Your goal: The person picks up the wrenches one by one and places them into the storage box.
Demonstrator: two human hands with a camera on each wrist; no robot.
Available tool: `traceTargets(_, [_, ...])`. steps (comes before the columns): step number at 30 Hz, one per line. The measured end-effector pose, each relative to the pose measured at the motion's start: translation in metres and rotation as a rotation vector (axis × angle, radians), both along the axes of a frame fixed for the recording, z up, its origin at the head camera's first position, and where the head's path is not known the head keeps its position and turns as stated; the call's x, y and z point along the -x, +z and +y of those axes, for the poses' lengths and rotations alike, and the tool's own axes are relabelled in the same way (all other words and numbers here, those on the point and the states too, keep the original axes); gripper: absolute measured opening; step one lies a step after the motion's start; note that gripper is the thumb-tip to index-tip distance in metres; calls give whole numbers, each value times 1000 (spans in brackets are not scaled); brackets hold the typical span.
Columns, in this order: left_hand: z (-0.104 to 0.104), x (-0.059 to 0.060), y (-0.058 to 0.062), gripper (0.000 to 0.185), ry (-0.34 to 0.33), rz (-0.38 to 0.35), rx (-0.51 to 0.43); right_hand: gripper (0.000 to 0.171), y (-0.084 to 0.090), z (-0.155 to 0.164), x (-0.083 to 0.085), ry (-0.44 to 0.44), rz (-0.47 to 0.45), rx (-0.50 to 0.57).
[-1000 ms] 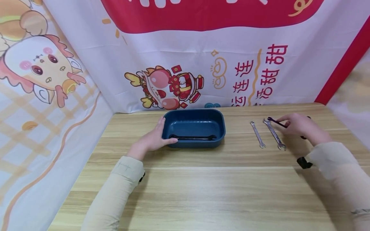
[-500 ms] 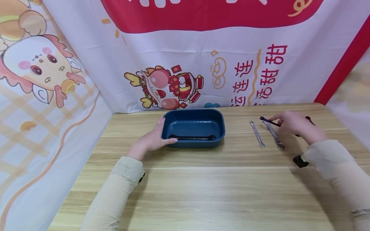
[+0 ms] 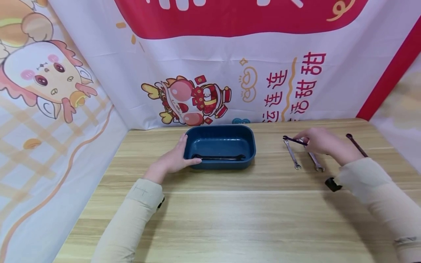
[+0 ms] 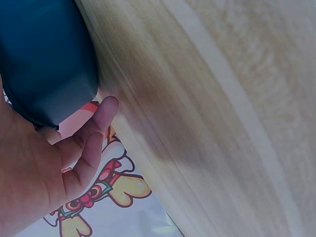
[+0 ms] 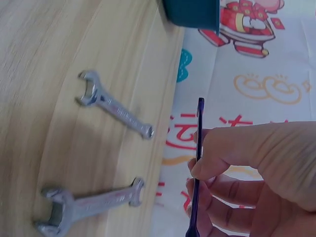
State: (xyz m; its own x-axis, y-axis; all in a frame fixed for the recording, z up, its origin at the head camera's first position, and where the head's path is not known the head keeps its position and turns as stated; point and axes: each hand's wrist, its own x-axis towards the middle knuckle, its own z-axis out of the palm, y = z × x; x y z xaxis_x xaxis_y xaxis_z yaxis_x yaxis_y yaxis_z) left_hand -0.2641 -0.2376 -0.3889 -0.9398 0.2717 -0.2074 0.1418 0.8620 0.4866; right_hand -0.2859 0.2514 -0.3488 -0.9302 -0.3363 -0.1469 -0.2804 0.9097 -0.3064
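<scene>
A dark blue plastic box (image 3: 220, 166) stands near the table's back edge, with a black wrench (image 3: 222, 157) lying along its near inside wall. My left hand (image 3: 171, 159) grips the box's left end, thumb over the near rim and fingers around the end wall. My right hand (image 3: 320, 141) pinches a slim dark wrench (image 5: 199, 126) between thumb and fingers, raised above the table. Under and beside it lie two silver wrenches: a smaller one (image 5: 118, 109) and a larger open-ended one (image 5: 98, 200), partly hidden by the hand in the head view.
Another dark wrench (image 3: 356, 145) lies to the right, its near end covered by my right sleeve (image 3: 365, 179). Behind the wood-grain table (image 3: 230, 219) hangs a printed white and red cloth (image 3: 210, 51), with more cloth at the left side.
My right hand has moved left with the dark wrench, from right of the larger silver wrench to over both silver ones. The left hand and box have stayed put.
</scene>
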Motion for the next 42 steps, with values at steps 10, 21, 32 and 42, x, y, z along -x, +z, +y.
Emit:
traceTargets(10, [1, -1, 0, 119, 2, 8, -19, 57, 10, -21, 0, 24, -32, 16])
traceTargets(21, [1, -1, 1, 119, 3, 9, -5, 55, 14, -38, 2, 52, -48, 57])
traceTargets(32, [0, -1, -2, 119, 6, 5, -16, 50, 14, -62, 3, 65, -50, 18])
traceTargets(42, [1, -1, 0, 120, 5, 3, -25, 49, 19, -79, 2, 104, -72, 33])
